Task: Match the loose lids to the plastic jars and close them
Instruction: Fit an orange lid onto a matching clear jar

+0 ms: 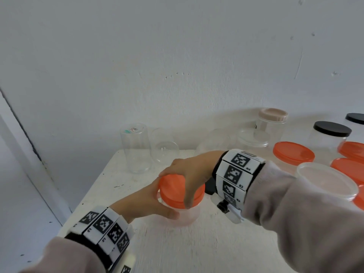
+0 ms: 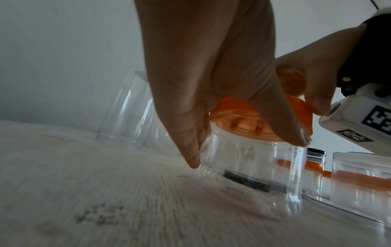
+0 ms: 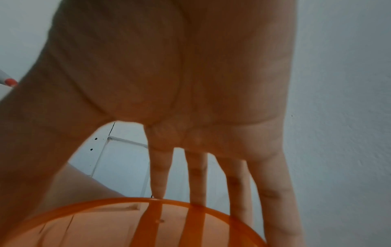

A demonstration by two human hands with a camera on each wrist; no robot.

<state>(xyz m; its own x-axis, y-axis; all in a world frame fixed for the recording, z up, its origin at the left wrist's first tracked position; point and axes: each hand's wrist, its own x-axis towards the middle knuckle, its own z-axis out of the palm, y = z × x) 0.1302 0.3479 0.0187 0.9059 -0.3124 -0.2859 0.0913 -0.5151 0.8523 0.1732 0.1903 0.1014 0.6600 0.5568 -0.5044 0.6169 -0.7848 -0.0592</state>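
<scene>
A small clear plastic jar stands on the white table near its left front, with an orange lid sitting on its mouth. My left hand wraps the jar's body from the left, thumb at the front. My right hand comes from above and grips the orange lid by its rim, fingers at the far side and thumb at the near side. In the left wrist view the jar and its orange lid show under my fingers. The right wrist view shows the orange lid below my palm.
Two clear tall jars stand at the table's back left. At the right are several orange-lidded jars, an open clear jar, black-lidded jars, a beige-lidded jar and a clear lid. A wall rises behind.
</scene>
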